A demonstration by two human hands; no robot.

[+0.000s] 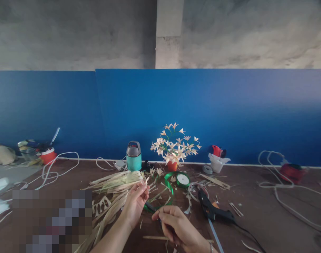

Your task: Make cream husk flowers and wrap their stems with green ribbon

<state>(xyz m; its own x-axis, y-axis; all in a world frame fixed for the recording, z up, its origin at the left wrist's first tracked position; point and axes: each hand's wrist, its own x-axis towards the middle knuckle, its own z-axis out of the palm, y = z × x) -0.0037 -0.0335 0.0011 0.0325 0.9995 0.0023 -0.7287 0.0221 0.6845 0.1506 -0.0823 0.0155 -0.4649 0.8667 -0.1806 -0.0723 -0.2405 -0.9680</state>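
Observation:
My left hand point(137, 203) is raised over the table, thumb and fingers pinching a small pale curled strip point(147, 180) that looks like dried husk. Lower and to the right, my right hand point(177, 225) is closed with its fingers bent. A dark shape shows at its fingers, but I cannot make out what it holds. Long dried husk strips point(115, 191) are piled beyond and left of my left hand. Past both hands lies a spool of green ribbon point(183, 179), near an orange pot point(172, 166) of pale handmade flowers point(177, 146).
A black glue gun point(215, 211) with its cord lies to the right of my right hand. A teal canister point(133, 158), a white container point(217, 163) and a red device point(292, 173) stand along the blue partition point(215, 105). White cables point(279, 195) and scraps are scattered about.

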